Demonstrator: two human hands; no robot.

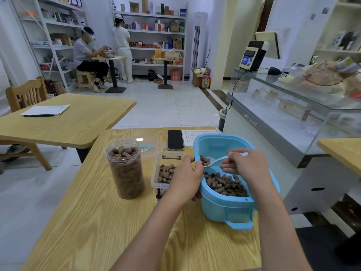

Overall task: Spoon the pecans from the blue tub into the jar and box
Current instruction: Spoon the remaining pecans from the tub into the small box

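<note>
The blue tub (pixel 220 208) stands tilted on the wooden table (pixel 97 222), with pecans (pixel 224 185) heaped in its near side. My left hand (pixel 185 178) grips the tub's left rim. My right hand (pixel 248 165) pinches the handle of a white spoon (pixel 214 161) that carries a few pecans over the tub's left edge. Left of the tub sits a clear box (pixel 156 173) partly filled with pecans. Further left, a clear jar (pixel 126 169) is filled with pecans almost to its brim.
A phone (pixel 175 139) and a printed sheet (pixel 195 135) lie behind the box and tub, with a clear lid (pixel 150 146) behind the jar. A glass counter (pixel 293 122) runs along the right. Another table (pixel 68 122) stands at left.
</note>
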